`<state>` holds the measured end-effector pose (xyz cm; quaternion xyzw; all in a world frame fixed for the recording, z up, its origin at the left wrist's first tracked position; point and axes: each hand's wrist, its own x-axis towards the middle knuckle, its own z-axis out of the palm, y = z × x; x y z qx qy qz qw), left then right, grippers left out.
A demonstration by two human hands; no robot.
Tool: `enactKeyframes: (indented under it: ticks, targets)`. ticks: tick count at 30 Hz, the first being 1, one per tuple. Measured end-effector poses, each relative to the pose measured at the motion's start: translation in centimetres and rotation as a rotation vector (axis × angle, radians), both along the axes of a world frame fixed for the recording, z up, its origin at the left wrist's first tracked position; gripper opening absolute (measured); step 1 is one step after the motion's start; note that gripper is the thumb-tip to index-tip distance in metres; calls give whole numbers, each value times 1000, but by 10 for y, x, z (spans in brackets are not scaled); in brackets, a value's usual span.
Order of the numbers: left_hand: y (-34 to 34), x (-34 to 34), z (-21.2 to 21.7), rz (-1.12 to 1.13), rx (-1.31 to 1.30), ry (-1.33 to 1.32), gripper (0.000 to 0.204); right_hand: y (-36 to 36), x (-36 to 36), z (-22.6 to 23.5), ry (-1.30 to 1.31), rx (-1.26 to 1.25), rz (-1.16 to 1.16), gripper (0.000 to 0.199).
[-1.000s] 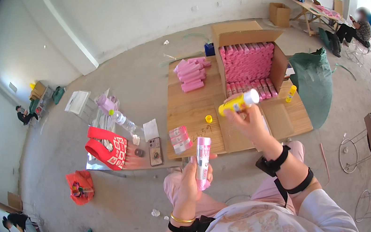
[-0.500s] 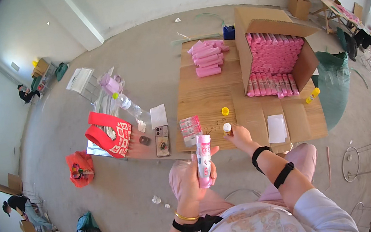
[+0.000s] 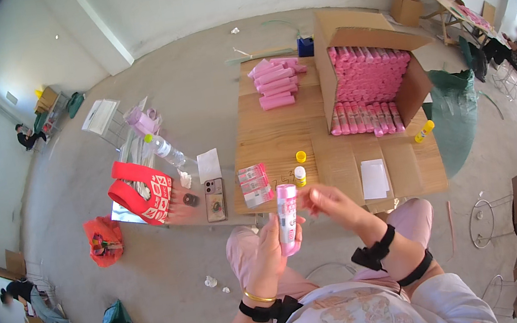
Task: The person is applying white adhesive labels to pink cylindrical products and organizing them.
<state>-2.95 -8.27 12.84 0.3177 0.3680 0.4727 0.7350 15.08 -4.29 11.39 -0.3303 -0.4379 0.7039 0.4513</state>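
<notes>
My left hand [image 3: 269, 244] is wrapped around a pink roll [image 3: 288, 227] with a printed label, held upright in front of the table edge. Beside the roll's upper part is my right hand [image 3: 333, 205], its fingers partly bent and apart, with nothing seen in them; whether a fingertip touches the roll I cannot tell. A glue stick [image 3: 300, 178] with a white top and yellow body stands on the table just beyond that hand. Behind it sits a yellow cap [image 3: 301, 156]. To the left lie pink-and-white printed labels [image 3: 254, 184] in a short column.
A cardboard box [image 3: 354, 35] packed with pink rolls lies on its side, open toward me. Plain pink rolls [image 3: 274, 82] are piled left of it. White paper [image 3: 375, 179] and another yellow glue stick [image 3: 425, 131] lie right. A phone [image 3: 215, 200] and red bag [image 3: 161, 198] are left.
My right hand has let go of the glue stick, now standing on the table, and has moved nearer the roll. My left hand still holds the roll. The view has shifted slightly.
</notes>
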Motion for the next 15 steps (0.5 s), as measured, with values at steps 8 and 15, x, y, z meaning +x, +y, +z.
enactKeyframes:
  ticks: [8,15]
  targets:
    - [-11,21,-12,-171,80,326,55,-50,47,48,-506,390,-150,21]
    - [-30,19,0,-149,258,418,41,-111,97,120,-260,963,-1239,11]
